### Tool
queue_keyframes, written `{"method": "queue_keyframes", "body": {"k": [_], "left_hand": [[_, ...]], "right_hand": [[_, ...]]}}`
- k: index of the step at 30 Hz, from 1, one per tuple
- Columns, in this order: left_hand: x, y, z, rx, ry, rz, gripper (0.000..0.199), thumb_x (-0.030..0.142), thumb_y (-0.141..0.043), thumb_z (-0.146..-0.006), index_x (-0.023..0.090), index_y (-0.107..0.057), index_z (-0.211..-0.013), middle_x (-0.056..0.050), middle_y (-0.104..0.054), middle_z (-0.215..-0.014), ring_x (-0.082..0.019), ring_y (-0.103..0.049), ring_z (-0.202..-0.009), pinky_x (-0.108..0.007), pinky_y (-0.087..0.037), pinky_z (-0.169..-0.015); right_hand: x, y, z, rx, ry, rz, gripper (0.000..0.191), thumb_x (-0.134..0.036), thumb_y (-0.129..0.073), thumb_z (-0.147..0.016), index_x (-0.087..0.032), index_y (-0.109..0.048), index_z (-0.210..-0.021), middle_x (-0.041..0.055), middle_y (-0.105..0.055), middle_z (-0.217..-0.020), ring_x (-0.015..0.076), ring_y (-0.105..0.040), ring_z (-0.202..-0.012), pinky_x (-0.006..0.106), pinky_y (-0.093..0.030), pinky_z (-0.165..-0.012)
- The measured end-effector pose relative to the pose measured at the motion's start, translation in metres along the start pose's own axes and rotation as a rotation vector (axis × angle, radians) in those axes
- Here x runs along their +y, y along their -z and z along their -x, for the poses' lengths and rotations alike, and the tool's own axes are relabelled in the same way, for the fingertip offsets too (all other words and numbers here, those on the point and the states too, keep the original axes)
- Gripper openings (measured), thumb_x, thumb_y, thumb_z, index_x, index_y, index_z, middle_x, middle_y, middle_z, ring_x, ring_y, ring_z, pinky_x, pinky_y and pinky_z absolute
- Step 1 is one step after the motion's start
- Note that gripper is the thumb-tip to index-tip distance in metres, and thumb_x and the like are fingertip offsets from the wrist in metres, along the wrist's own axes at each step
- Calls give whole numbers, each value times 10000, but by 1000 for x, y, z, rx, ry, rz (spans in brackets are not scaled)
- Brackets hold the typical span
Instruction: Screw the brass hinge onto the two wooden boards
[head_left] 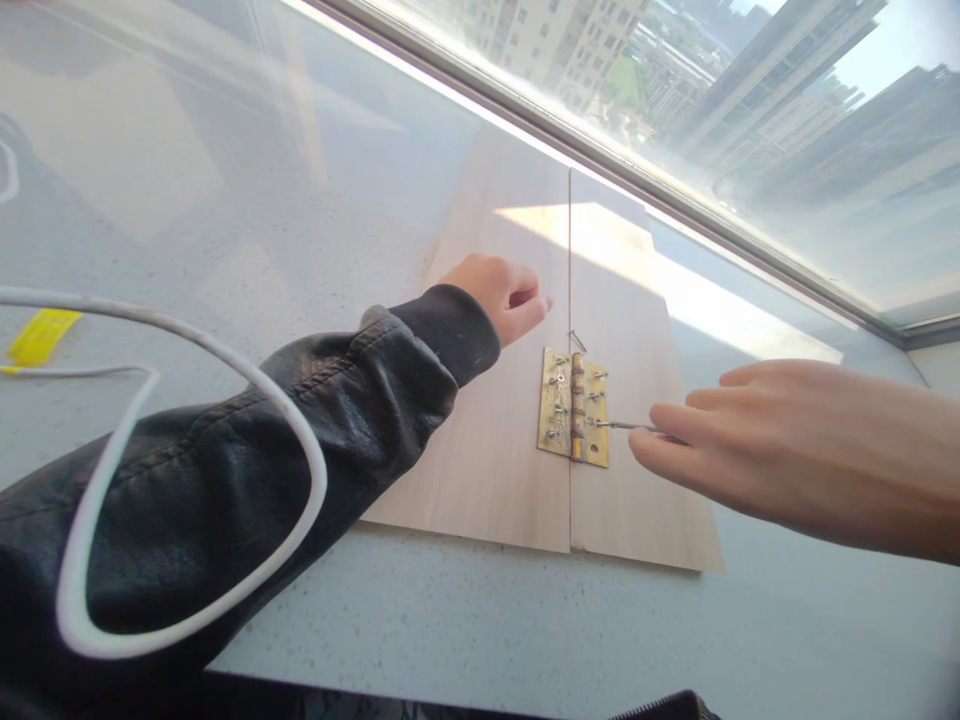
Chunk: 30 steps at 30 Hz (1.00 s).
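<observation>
A brass hinge point(556, 400) lies across the seam between two pale wooden boards, with several screws standing up in its holes. My right hand point(787, 455) is closed around a screwdriver point(622, 427); only its thin metal shaft shows, and the handle is hidden by my fingers. The shaft's tip meets a screw hole on the right leaf of the hinge. Above and left of the hinge, my left hand point(495, 295) rests over the left board point(480, 450) with its fingers curled closed. Whatever they hold, if anything, is hidden. Loose screws point(576, 340) lie just above the hinge.
The right board point(637, 520) lies against the left one on a speckled pale countertop point(360, 610). A window frame point(600, 165) runs along the far side. A white cable point(315, 480) loops in front of my left sleeve, near a yellow tag point(43, 338).
</observation>
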<state>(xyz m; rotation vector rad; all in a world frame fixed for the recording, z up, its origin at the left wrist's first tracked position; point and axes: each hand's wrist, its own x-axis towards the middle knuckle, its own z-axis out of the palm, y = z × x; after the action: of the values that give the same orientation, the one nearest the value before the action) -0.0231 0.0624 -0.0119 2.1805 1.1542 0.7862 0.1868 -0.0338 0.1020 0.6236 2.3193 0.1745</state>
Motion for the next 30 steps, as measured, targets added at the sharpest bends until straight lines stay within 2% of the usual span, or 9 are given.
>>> {"method": "queue_keyframes", "body": {"k": [2, 6, 14, 17, 20, 22, 25, 28, 30], "left_hand": [[0, 0, 0, 1, 2, 1, 303, 322, -539, -827, 160, -502, -573, 24, -416, -519, -98, -361, -524, -286, -284, -566], [0, 0, 0, 11, 3, 10, 310, 320, -545, -828, 161, -485, -568, 23, -418, -522, -95, -361, -523, -285, -281, -565], [1, 0, 1, 17, 0, 3, 307, 317, -543, -830, 150, -517, -573, 26, -413, -524, -87, -356, -526, -280, -279, -571], [4, 2, 4, 33, -19, 20, 299, 307, -532, -844, 144, -539, -594, 32, -395, -525, -85, -349, -532, -278, -274, -572], [6, 3, 7, 40, -27, 36, 297, 295, -533, -850, 139, -550, -598, 35, -387, -526, -84, -344, -537, -274, -275, -575], [7, 2, 8, 46, -22, 42, 289, 286, -534, -849, 134, -562, -605, 37, -387, -524, -82, -345, -536, -272, -276, -576], [5, 1, 6, 56, -12, 44, 285, 289, -531, -847, 131, -571, -614, 39, -382, -523, -81, -347, -532, -272, -274, -572], [3, 0, 2, 18, 9, 17, 289, 303, -547, -831, 134, -553, -596, 36, -397, -523, -81, -347, -527, -275, -274, -569], [2, 0, 2, 13, 8, 13, 289, 305, -553, -826, 137, -547, -590, 33, -405, -523, -82, -350, -525, -276, -277, -569]], "right_hand": [[-1, 1, -4, -27, 90, 32, 223, -38, -414, -816, -237, -491, -751, -3, -466, -635, 152, -351, -454, 375, -128, -528], [-1, 4, -12, -71, -5, -41, 186, -82, -460, -817, -241, -509, -735, -19, -455, -587, 136, -285, -436, 342, -130, -500], [0, 14, -26, -172, -541, -496, 211, -239, -432, -797, -222, -445, -588, -10, -463, -536, 135, -375, -485, 311, -318, -508], [2, 19, -30, -231, -761, -755, 202, -243, -426, -778, -214, -466, -581, -16, -465, -522, 124, -385, -491, 301, -308, -500], [1, 19, -30, -275, -841, -895, 232, -300, -423, -790, -207, -465, -582, -16, -442, -520, 116, -369, -483, 298, -269, -481], [-1, 14, -27, -270, -783, -831, 157, -299, -470, -766, -214, -504, -639, -6, -503, -580, 134, -430, -519, 303, -307, -497], [-5, 7, -19, -161, -596, -525, 42, -254, -520, -738, -243, -558, -752, 10, -571, -667, 181, -513, -578, 326, -344, -540], [-5, -1, -9, -43, -314, -261, 130, -165, -467, -792, -240, -523, -702, 11, -539, -645, 180, -497, -538, 331, -281, -530], [-2, -6, 0, 26, -122, -189, 189, -94, -452, -797, -246, -546, -736, 14, -566, -699, 177, -513, -585, 337, -300, -557]]}}
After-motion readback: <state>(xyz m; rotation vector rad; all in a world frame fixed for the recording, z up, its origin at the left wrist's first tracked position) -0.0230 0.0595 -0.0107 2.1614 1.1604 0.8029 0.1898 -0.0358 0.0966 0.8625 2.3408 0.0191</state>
